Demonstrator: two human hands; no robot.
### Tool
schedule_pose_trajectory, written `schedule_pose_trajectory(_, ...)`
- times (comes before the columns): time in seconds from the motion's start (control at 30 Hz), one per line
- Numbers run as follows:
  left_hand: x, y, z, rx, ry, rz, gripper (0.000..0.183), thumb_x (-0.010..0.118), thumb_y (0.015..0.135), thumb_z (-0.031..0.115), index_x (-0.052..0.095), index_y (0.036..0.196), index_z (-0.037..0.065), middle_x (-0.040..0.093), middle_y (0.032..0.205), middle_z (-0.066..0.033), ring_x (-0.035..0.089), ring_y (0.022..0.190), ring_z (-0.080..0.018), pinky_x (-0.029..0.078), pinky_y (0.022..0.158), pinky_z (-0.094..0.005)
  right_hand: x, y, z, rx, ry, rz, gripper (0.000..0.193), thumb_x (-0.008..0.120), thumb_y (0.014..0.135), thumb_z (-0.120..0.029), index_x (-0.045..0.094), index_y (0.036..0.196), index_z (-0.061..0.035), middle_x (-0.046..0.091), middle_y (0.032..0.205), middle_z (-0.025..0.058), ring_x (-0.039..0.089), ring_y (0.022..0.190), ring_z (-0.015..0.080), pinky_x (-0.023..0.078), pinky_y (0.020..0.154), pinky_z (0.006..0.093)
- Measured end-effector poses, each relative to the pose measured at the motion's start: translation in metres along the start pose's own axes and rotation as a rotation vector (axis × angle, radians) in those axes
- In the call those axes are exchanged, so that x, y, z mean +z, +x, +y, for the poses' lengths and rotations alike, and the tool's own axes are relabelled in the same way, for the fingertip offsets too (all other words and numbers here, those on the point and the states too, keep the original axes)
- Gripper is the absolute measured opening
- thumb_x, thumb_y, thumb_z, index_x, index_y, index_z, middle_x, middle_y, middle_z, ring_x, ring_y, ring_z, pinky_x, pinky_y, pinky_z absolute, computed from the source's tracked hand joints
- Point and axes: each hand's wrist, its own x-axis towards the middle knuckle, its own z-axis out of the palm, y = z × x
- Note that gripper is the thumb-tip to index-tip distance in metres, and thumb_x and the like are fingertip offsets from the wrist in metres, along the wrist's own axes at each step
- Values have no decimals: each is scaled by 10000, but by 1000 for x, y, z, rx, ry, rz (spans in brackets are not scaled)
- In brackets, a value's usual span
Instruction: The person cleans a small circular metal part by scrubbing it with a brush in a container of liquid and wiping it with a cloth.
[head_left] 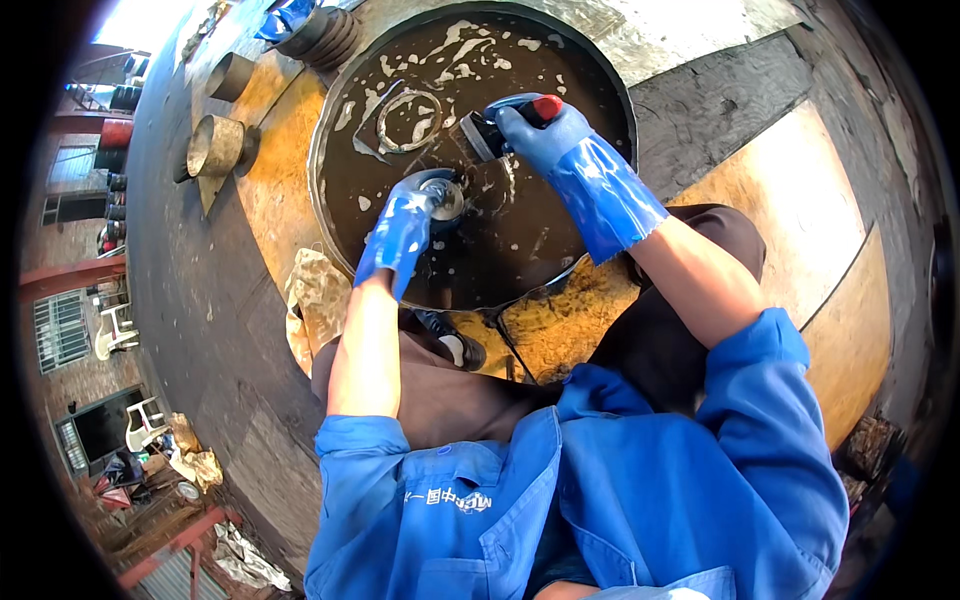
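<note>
A wide round tub (317,185) of dark brown liquid with patches of foam lies in front of me. My left hand (402,225), in a blue rubber glove, is closed around a round, shiny metal part (447,200) over the liquid. In my right hand (560,138), gloved the same way, is a scrubbing brush (482,137) with a red and black handle. Its bristles point left, above and to the right of the metal part, apart from it. Beyond the left hand, a pale ring (408,120) shows at the liquid's surface.
Two short metal cylinders (215,147) stand on the floor left of the tub. A ribbed dark container (318,40) with blue material sits at the far left. Crumpled tan cloth (318,290) lies by my left knee. Boards (785,200) cover the floor at right; white plastic chairs (116,330) are farther left.
</note>
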Motion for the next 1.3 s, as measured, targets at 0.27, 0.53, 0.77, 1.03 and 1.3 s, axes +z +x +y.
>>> schedule_pose_trajectory(0.27, 1, 6, 0, -275, 132, 77, 315, 644, 1016, 268, 787, 1200, 56, 757, 1000, -32, 659, 859, -140, 551, 798, -311, 14, -17, 11, 44, -47, -186, 252, 724, 966, -325, 807, 1124, -146, 810, 1031, 87, 773, 965, 209, 597, 916, 354)
schedule_pose_trajectory(0.53, -3, 2, 2, -63, 1, 173, 257, 703, 1018, 126, 742, 1242, 6, 754, 1059, -15, 650, 911, -100, 531, 805, -261, 19, -16, 15, -78, -91, -147, 228, 711, 987, -245, 802, 1147, -111, 809, 1001, 58, 748, 906, 149, 589, 888, 314)
schedule_pose_trajectory(0.77, -17, 5, 23, 219, 47, 339, 315, 680, 1027, 39, 685, 1339, -4, 757, 1179, -70, 688, 1050, -138, 539, 971, -293, -1, -4, 6, -27, 27, -86, 240, 718, 998, -226, 794, 1184, -96, 803, 1000, 51, 729, 857, 118, 585, 841, 292)
schedule_pose_trajectory(1.03, -35, -8, 42, 186, 202, 539, 285, 722, 1034, 176, 731, 1276, 25, 770, 1093, -36, 678, 967, -112, 553, 882, -285, -5, -13, -10, 2, -42, -126, 256, 712, 1006, -249, 791, 1199, -101, 804, 1010, 57, 732, 883, 117, 578, 858, 288)
schedule_pose_trajectory(1.3, -109, -22, 25, 178, 132, 643, 214, 718, 1032, 143, 744, 1181, -8, 752, 986, -28, 647, 854, -115, 532, 784, -290, 0, 3, 22, -50, 41, -95, 265, 754, 962, -297, 806, 1157, -125, 811, 1026, 80, 759, 938, 155, 588, 891, 320)
